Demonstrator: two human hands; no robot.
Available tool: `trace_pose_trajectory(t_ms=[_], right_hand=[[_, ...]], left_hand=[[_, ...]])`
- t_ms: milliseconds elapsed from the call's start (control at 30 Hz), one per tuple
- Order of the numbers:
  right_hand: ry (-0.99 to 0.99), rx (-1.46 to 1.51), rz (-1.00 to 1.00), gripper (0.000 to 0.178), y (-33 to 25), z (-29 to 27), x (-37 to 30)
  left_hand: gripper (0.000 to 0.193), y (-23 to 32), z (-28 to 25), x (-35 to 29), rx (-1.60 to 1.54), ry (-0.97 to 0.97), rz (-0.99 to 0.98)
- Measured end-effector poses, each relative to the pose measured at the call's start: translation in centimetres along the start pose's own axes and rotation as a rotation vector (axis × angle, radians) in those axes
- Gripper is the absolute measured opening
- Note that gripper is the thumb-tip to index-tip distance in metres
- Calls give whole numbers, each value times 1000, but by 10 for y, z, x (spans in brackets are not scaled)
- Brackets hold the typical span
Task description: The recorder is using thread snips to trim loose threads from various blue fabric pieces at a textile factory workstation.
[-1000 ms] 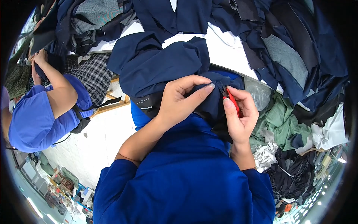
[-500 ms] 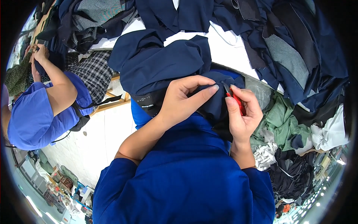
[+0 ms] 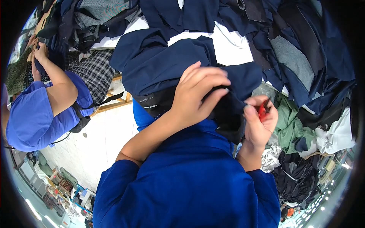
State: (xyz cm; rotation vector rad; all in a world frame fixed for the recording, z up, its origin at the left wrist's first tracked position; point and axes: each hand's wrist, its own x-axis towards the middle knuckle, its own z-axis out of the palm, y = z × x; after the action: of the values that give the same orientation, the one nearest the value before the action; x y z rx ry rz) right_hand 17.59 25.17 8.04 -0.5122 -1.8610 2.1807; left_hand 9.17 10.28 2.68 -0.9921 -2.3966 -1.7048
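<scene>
A dark navy garment (image 3: 163,60) with a black waistband-like panel (image 3: 161,102) lies bunched across my lap and the table edge. My left hand (image 3: 199,89) is over it, fingers curved and thumb held apart; its fingertips are blurred and I see nothing between them. In my right hand (image 3: 258,125), red thread snips (image 3: 263,111) are held in the curled fingers, their dark tips pointing up and away from the cloth. The thumb and forefinger of that hand meet at the garment's right edge, seemingly pinching it. Part of the cloth between my hands is dark and hard to make out.
Piles of navy cut pieces (image 3: 190,15) cover the white table (image 3: 230,47) ahead and to the right. Green cloth (image 3: 291,123), white scraps (image 3: 334,133) and black scraps (image 3: 298,176) are heaped low at my right. A co-worker in blue (image 3: 45,106) sits at the left, handling dark cloth.
My right hand has moved right and down with the snips, which have turned away from the cloth. My left hand's fingers have spread and lifted. A navy part has unfolded to the right.
</scene>
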Motion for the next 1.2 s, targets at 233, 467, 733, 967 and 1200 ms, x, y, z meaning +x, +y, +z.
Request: trace_pose_trajectory(t_ms=[233,467,733,967,1200], right_hand=[[15,179,40,14,-2,-13,0],[67,223,120,14,3,-22,2],[14,237,144,12,-2,-12,2],[-12,255,157,15,-1,-14,0],[-20,217,144,24,-8,0,0]], left_hand=[[22,2,25,1,-304,-79,18],[22,2,1,-5,-1025,-284,-443],[14,19,-9,12,-933,-298,-434],[15,30,-17,17,-868,-311,-509],[12,38,-18,15,-874,-200,-596]])
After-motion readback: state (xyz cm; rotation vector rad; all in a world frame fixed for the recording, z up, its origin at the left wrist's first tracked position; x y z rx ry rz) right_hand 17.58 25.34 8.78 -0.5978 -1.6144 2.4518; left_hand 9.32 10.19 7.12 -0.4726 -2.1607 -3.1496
